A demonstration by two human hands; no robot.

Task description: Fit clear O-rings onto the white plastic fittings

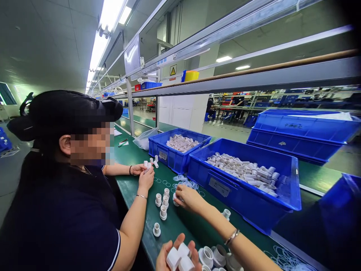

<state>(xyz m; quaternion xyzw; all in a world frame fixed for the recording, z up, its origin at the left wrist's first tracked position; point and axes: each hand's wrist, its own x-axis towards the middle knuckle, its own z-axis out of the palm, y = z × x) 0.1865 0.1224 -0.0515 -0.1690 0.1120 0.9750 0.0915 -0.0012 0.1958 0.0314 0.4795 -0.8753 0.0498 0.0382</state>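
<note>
At the bottom edge, my left hand point(163, 256) is cupped, palm up, around three white plastic fittings point(182, 258). My right hand point(189, 198) reaches forward over the green table, its fingers pinched on a white fitting point(175, 200) that they partly hide. Just beyond it lies a pile of thin translucent rings point(186, 183). Several white collared fittings point(163, 212) stand upright to the left of my right hand. More fittings point(207, 256) are grouped beside my left hand, under my right forearm.
Two blue bins point(225, 184) point(169, 156) of white fittings line the table's far side. A co-worker point(70, 210) sits at left, holding small white fittings. More rings point(287, 259) lie at lower right. Stacked blue crates point(293, 137) stand behind; a shelf rail point(239, 81) crosses above.
</note>
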